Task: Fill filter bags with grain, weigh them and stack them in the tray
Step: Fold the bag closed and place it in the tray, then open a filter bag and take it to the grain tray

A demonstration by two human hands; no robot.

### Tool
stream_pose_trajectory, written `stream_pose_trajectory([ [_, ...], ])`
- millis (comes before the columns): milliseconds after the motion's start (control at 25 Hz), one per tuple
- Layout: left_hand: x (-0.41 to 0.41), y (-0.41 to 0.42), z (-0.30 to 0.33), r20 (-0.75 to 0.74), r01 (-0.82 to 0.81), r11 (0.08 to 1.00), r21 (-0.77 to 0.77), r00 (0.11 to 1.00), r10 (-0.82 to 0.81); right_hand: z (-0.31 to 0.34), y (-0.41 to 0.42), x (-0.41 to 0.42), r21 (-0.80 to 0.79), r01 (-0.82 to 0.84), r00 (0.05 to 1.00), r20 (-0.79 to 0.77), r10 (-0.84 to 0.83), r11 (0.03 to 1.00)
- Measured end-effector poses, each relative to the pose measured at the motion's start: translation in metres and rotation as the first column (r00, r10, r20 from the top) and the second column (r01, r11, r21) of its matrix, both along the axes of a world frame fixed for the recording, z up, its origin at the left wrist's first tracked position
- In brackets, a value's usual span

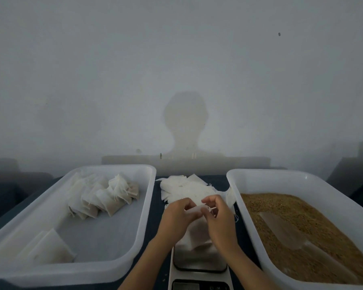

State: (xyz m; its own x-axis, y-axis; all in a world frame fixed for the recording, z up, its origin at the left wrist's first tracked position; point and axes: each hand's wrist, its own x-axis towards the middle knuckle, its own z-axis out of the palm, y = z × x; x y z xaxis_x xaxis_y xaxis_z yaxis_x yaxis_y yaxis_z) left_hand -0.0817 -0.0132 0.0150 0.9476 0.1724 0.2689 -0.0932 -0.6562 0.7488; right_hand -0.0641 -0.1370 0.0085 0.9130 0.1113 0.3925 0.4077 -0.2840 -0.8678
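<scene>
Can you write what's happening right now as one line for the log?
left hand: pinches filter bag | right hand: pinches its string | bag: over scale | scoop: lying in grain

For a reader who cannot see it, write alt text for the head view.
Both hands, left hand and right hand, pinch a white filter bag over a scale. A left tray holds filled bags; a right tray holds grain and a scoop.

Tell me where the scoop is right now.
In the head view the clear scoop lies on the grain in the right-hand tray, to the right of the scale and both hands, which are not touching it.
</scene>
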Motion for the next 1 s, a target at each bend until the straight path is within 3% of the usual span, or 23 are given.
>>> stream_pose_trajectory([
  [200,-0.023,0.026,0.047,0.169,-0.106,0.983,0.153,0.982,0.080,0.036,0.025,-0.014,0.113,-0.158,0.981,0.135,0.142,0.981],
  [360,-0.054,0.076,0.062,0.267,-0.249,0.944,0.215,0.945,0.188,0.049,0.067,-0.028,0.090,-0.278,0.953,0.146,0.264,0.956],
  [480,-0.078,0.130,0.056,0.161,-0.354,0.910,0.218,0.932,0.324,0.044,0.093,-0.039,0.000,-0.370,0.921,0.130,0.367,0.929],
  [600,-0.096,0.185,0.039,-0.031,-0.401,0.830,0.389,0.894,0.447,0.031,0.109,-0.045,-0.156,-0.460,0.874,0.098,0.477,0.874],
  [800,-0.118,0.235,0.011,-0.368,-0.285,0.812,0.509,0.781,0.504,0.013,0.120,-0.049,-0.386,-0.564,0.779,0.045,0.626,0.730],
  [1000,-0.124,0.244,0.000,-0.326,-0.189,0.635,0.749,0.729,0.602,0.006,0.119,-0.046,-0.502,-0.554,0.762,0.017,0.648,0.664],
])
